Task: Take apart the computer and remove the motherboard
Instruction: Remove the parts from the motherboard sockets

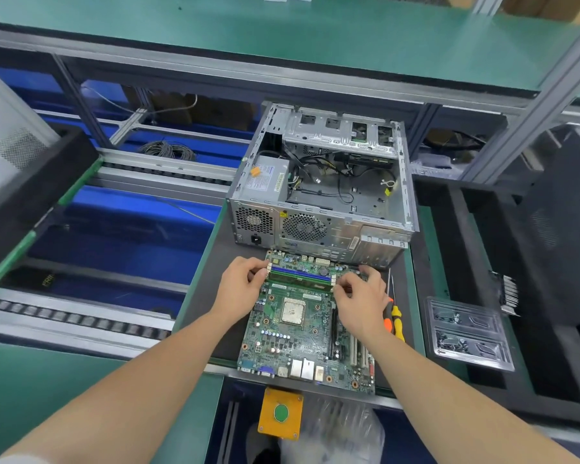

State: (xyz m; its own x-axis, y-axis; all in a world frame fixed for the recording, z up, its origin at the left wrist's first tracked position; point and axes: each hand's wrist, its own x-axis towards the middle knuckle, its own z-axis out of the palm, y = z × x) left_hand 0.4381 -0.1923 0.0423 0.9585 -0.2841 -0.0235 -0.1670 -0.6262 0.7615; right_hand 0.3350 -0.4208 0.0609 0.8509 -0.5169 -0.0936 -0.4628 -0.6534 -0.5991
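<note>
The green motherboard (pixel 302 333) lies flat on the dark mat (pixel 221 316), in front of the opened grey computer case (pixel 318 195). The case holds a power supply (pixel 265 180) and loose cables. A green memory stick (pixel 300 283) stands in the slots at the board's far end. My left hand (pixel 240 283) pinches the stick's left end with curled fingers. My right hand (pixel 359 296) pinches its right end the same way. A bare CPU (pixel 293 311) sits in the socket at the middle of the board.
A screwdriver with a yellow and orange handle (pixel 395 321) lies right of the board. A clear plastic tray with screws (pixel 466 333) sits further right. A yellow box with a green button (pixel 281 413) hangs below the mat's near edge. Conveyor rails run on the left.
</note>
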